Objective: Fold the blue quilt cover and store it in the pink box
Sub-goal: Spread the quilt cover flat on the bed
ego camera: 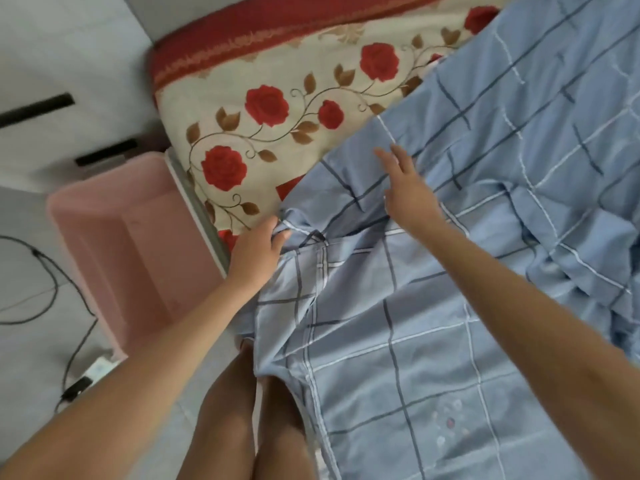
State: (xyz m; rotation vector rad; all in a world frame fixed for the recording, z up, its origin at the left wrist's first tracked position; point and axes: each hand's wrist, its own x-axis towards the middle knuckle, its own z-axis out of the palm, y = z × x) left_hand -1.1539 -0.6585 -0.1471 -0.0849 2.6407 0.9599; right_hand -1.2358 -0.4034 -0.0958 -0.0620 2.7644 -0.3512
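At the near edge of the bed, the left hand (258, 247) pinches a bunched corner of the light blue checked cotton quilt cover (433, 323), with its fingers curled into the cloth. Just beyond it the right hand (410, 192) is spread, fingers straight and apart, low over the cover (whether it presses the cloth or only hovers, I cannot tell). From these two hands the cover runs outward over most of the bed. It is wrinkled on the far right side, and one part hangs down over the bed edge in front of the person's legs. It lies on a cream bed sheet with red roses (277, 98). I see no neat fold yet, so I judge that the folding is only at its beginning. On the floor, just beside the bed on the left, stands the open pink plastic box (100, 244). No part of the cover is in it, so nearly all the folding and the storing are left to do.
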